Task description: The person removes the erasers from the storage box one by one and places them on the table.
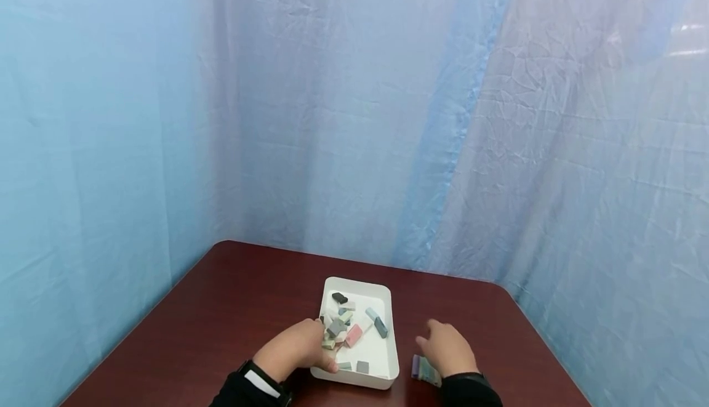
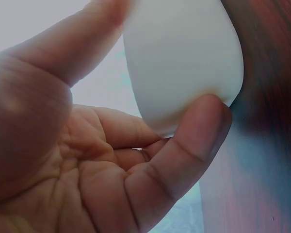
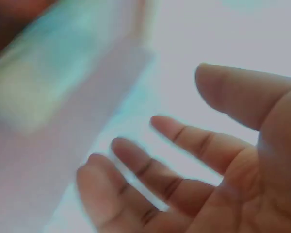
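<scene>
A white tray (image 1: 370, 377) stands on the table with several small coloured blocks inside, among them a pink block (image 1: 354, 335) and a grey block (image 1: 335, 327). My left hand (image 1: 301, 346) grips the tray's near left side, thumb at the rim. In the left wrist view the white tray wall (image 2: 184, 53) lies between thumb and fingers. Right of the tray, my right hand (image 1: 446, 346) is over the table with fingers spread and nothing held. Partly hidden beneath it is a row of coloured blocks (image 1: 423, 370), purple at its left end; the right wrist view shows these blocks (image 3: 63, 53) blurred.
The dark red table (image 1: 249, 284) reaches back to hanging blue curtains (image 1: 343, 148), which also stand close along both sides. In the tray, a black block (image 1: 339, 297) lies at the far end and a blue-grey block (image 1: 380, 327) near the right wall.
</scene>
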Demonstrator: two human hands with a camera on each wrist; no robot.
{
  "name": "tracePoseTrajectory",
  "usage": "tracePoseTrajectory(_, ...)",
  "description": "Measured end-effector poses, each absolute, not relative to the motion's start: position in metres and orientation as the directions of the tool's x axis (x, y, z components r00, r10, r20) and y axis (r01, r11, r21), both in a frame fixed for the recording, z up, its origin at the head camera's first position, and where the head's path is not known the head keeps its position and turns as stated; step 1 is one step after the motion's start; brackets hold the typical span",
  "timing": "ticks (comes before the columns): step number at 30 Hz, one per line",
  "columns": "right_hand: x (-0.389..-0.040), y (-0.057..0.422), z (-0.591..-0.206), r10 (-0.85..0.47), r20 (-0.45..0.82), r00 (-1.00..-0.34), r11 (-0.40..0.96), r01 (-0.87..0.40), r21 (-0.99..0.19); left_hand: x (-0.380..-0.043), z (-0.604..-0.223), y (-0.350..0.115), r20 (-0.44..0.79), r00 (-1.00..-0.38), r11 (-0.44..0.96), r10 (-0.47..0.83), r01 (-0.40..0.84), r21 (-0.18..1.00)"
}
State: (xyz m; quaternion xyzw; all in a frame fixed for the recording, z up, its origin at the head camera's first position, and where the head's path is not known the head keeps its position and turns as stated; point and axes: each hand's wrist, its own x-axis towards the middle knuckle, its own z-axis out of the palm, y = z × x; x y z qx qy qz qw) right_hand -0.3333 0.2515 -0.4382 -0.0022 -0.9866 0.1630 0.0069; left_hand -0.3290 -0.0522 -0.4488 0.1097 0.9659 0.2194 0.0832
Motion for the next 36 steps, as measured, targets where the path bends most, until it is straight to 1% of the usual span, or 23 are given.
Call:
tracePoseTrajectory(3,-0.332,0.217,-0.420,-0.171,0.081,-0.982,0.916,-0.189,-0.355,-0.329,-0.447,-0.054,-0.092,-0.965,0.875,0.245,0.179,0.451)
tracePoseTrajectory(4,-0.331,0.205,-0.417,-0.250,0.108,-0.962,0.895,-0.272,-0.354,-0.329,-0.446,-0.055,-0.084,-0.965,0.872,0.247,0.183,0.455)
tracePoseTrajectory(6,-0.329,0.183,-0.417,-0.370,0.136,-0.919,0.849,-0.394,-0.353,-0.330,-0.445,-0.055,-0.074,-0.964,0.869,0.255,0.195,0.455)
tracePoseTrajectory(9,-0.327,0.161,-0.430,-0.471,0.110,-0.875,0.811,-0.478,-0.338,-0.332,-0.446,-0.054,-0.074,-0.960,0.867,0.271,0.210,0.453)
tracePoseTrajectory(13,-0.331,0.149,-0.454,-0.481,0.052,-0.875,0.828,-0.473,-0.300,-0.332,-0.448,-0.052,-0.071,-0.959,0.863,0.274,0.213,0.458)
tracePoseTrajectory(16,-0.334,0.146,-0.464,-0.493,0.050,-0.869,0.824,-0.485,-0.294,-0.331,-0.448,-0.052,-0.064,-0.960,0.867,0.271,0.215,0.449)
tracePoseTrajectory(23,-0.337,0.147,-0.461,-0.577,0.061,-0.814,0.771,-0.568,-0.288,-0.331,-0.443,-0.053,-0.067,-0.959,0.871,0.276,0.220,0.439)
tracePoseTrajectory(25,-0.336,0.150,-0.459,-0.591,0.050,-0.805,0.757,-0.575,-0.310,-0.331,-0.443,-0.052,-0.068,-0.958,0.870,0.279,0.222,0.441)
tracePoseTrajectory(27,-0.334,0.154,-0.458,-0.581,0.029,-0.813,0.756,-0.553,-0.351,-0.329,-0.443,-0.052,-0.078,-0.956,0.868,0.283,0.220,0.446)
tracePoseTrajectory(32,-0.328,0.162,-0.460,-0.495,-0.043,-0.868,0.770,-0.415,-0.485,-0.325,-0.448,-0.052,-0.106,-0.953,0.868,0.285,0.210,0.451)
tracePoseTrajectory(36,-0.326,0.166,-0.458,-0.480,-0.005,-0.877,0.749,-0.407,-0.522,-0.326,-0.450,-0.053,-0.090,-0.956,0.872,0.280,0.214,0.440)
